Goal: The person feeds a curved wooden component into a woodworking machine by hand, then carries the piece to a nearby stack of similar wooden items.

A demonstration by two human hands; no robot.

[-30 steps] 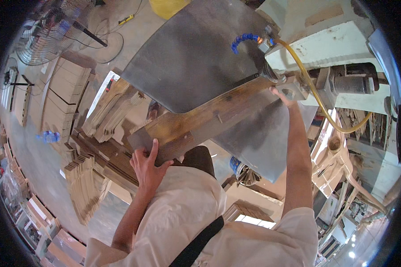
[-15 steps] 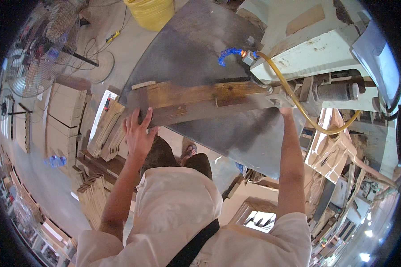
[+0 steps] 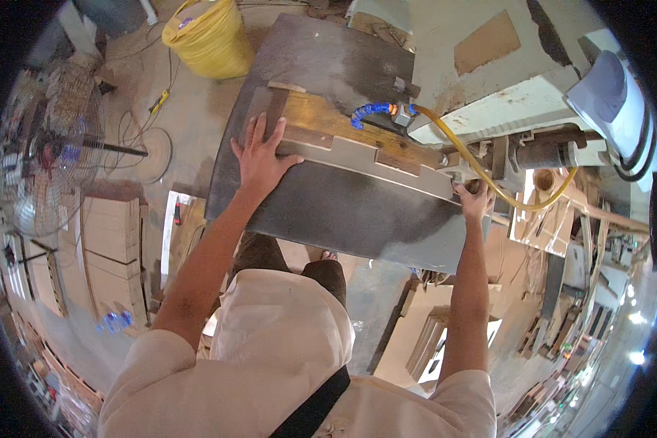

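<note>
A long, narrow wooden board with a stepped edge lies against a brown wooden jig on the dark machine table. My left hand rests flat with fingers spread over the left end of board and jig, thumb along the near edge. At the other end, my right hand has its fingers curled round the board's right end, close under the machine's metal head. Some of its fingertips are hidden by the board and machine parts.
A blue jointed nozzle and a yellow hose hang over the jig from the pale machine body. Beyond the table's far left stands a yellow sack. A floor fan and stacked cardboard are at left.
The board now sits lower against the jig with its stepped edge showing. My left hand has moved to the right and up in view, fingers more spread. The view itself has shifted.
</note>
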